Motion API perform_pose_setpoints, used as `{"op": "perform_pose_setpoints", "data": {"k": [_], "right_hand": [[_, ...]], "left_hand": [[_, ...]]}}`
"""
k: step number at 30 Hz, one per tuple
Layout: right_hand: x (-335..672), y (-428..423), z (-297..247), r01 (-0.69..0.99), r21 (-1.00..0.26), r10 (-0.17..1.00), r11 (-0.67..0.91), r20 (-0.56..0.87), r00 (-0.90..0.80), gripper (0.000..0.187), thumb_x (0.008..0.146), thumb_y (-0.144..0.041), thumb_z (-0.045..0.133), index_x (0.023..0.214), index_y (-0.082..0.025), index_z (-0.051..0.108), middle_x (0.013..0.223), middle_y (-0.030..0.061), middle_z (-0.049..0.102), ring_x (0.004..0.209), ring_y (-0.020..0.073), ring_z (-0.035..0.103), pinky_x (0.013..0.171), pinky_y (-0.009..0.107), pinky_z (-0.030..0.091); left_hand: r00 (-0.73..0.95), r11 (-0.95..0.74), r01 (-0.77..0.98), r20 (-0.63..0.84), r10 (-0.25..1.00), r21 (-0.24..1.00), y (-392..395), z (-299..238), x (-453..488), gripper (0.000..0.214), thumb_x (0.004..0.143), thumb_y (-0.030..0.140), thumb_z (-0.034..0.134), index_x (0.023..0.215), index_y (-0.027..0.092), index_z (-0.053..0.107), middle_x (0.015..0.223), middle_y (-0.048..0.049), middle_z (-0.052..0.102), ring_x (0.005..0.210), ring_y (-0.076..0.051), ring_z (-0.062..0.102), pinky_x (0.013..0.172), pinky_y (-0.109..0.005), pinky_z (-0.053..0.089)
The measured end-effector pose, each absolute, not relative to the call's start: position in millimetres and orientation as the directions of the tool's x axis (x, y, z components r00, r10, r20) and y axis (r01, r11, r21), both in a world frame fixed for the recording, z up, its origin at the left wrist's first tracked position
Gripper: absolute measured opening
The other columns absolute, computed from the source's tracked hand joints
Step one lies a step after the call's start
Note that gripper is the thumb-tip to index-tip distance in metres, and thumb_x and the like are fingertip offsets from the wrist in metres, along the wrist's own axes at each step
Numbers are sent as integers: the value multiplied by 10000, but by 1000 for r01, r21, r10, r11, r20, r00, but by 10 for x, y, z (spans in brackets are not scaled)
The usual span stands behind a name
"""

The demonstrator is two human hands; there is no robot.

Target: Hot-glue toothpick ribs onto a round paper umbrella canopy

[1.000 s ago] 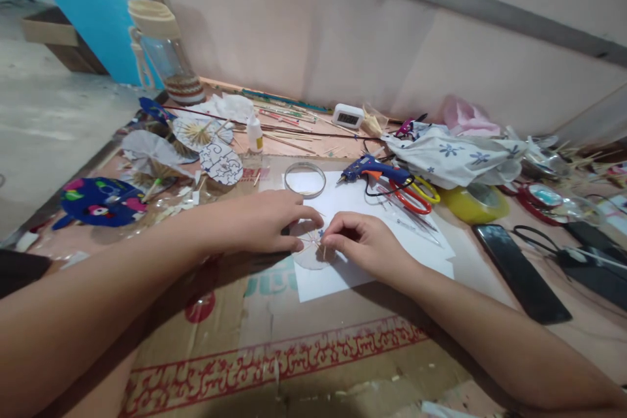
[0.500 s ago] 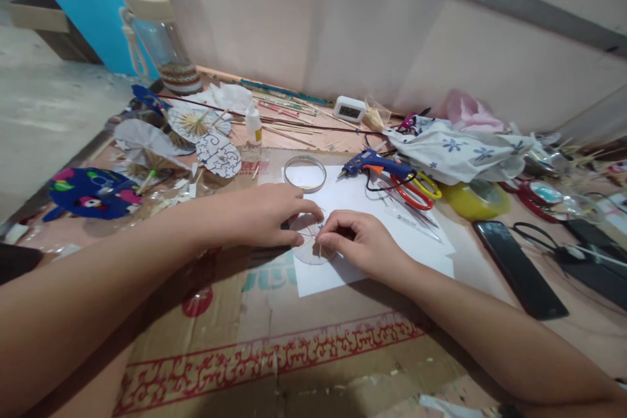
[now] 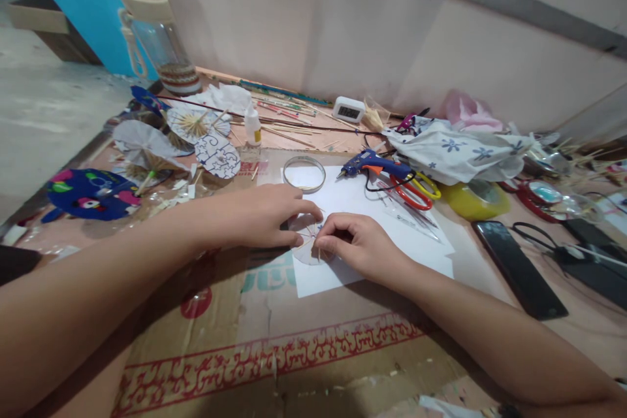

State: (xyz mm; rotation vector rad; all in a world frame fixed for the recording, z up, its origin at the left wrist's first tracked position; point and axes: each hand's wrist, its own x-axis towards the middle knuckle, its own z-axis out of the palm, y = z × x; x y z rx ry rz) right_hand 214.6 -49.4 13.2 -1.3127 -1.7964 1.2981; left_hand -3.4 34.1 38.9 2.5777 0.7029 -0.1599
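Note:
A small round paper disc [image 3: 307, 255] with thin sticks spread out from its middle, like a miniature umbrella canopy, lies on white paper sheets [image 3: 323, 282]. My left hand [image 3: 267, 214] rests at its left side, with thumb and forefinger apart and touching the disc near its edge. Over the disc's right part, my right hand [image 3: 360, 241] has thumb and forefinger pinched together. A thin pale stick shows at those fingertips, partly hidden by them. Behind the disc lies a metal-coloured ring [image 3: 304, 190].
On the sheets lie a blue glue gun [image 3: 375, 163] and red-handled scissors [image 3: 411, 194]. A phone [image 3: 519, 268] and yellow tape roll [image 3: 473, 201] are at right. Small paper umbrellas [image 3: 218, 155], a glue bottle [image 3: 253, 125] and a glass bottle [image 3: 164, 39] stand or lie left; a clock [image 3: 349, 109] is behind.
Almost nothing differs. My right hand's fingertips have shifted very slightly over the disc; my left hand stays in place.

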Motion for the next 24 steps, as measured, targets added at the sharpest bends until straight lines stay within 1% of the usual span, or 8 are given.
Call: {"op": "perform_pose_setpoints", "data": {"k": [3,6,9,12,18,24], "right_hand": [[2147,-496,110,416,-903,928,107,-59,-367,172,916,-166,678,766,-208,751,755,1,756,704,153,683,709,281,511],[2148,-506,66,445,-869,929,216,43,-367,180,929,-139,681,791,-209,773,787,3,757,718,147,679,726,280,507],[2152,-521,20,478,-817,916,322,141,-374,156,947,-148,691,846,-210,793,803,11,754,730,151,680,728,283,507],[2162,-532,-14,520,-757,898,396,201,-392,135,960,-168,698,883,-207,802,817,22,755,745,160,684,721,286,510],[2171,-535,-35,567,-697,883,440,220,-415,135,975,-194,698,893,-219,802,834,26,762,779,172,703,744,293,524],[2179,-532,-48,589,-672,879,449,216,-424,173,1005,-236,667,930,-240,823,829,22,762,736,162,690,711,285,521]], "left_hand": [[864,-767,504,-224,451,398,347,375,-36,472,929,380,681,1392,291,662,1016,-68,679,916,-253,633,772,-336,423],[866,-771,501,-227,446,394,349,369,-35,473,935,387,675,1397,288,657,1033,-73,678,934,-256,637,789,-344,430],[862,-769,507,-229,452,389,346,372,-35,472,936,397,674,1396,290,657,1042,-75,680,942,-260,640,802,-352,433],[856,-765,516,-233,461,386,340,377,-33,463,934,391,675,1384,287,663,1044,-76,683,943,-260,642,798,-350,432],[869,-777,496,-211,449,388,343,364,-35,453,934,399,668,1370,273,665,1043,-77,686,931,-253,641,794,-343,437],[869,-782,495,-205,451,379,340,373,-41,442,928,404,662,1348,266,678,1018,-75,690,906,-244,641,775,-331,446]]}}
